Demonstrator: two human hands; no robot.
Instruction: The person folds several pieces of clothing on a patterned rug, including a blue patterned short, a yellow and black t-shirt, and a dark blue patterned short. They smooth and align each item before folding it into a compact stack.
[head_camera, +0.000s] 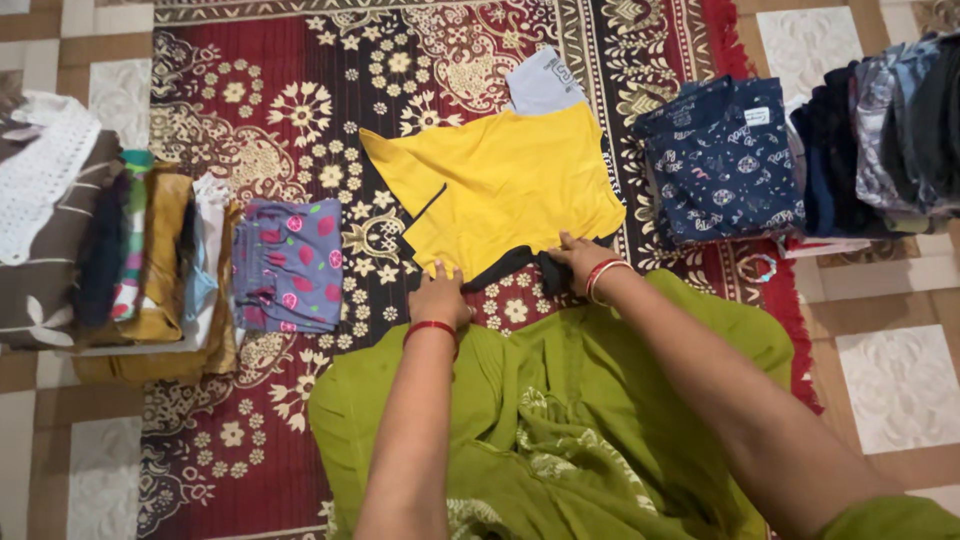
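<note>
A yellow garment (505, 185) with black trim lies spread on the red patterned rug (280, 70) in front of me. My left hand (438, 296) rests on its near left edge, fingers curled on the cloth. My right hand (578, 258) presses on the near right edge by the black trim (520, 263). Both wrists wear red bangles. A pale grey folded cloth (543, 82) peeks out behind the yellow garment. My green clothing (560, 420) fills the foreground.
A folded purple garment with pink shapes (293, 262) lies left, beside a row of folded clothes (120, 250). A folded dark blue printed garment (722, 160) sits right, with a stack of dark clothes (880, 130) beyond it. Tiled floor (900, 380) surrounds the rug.
</note>
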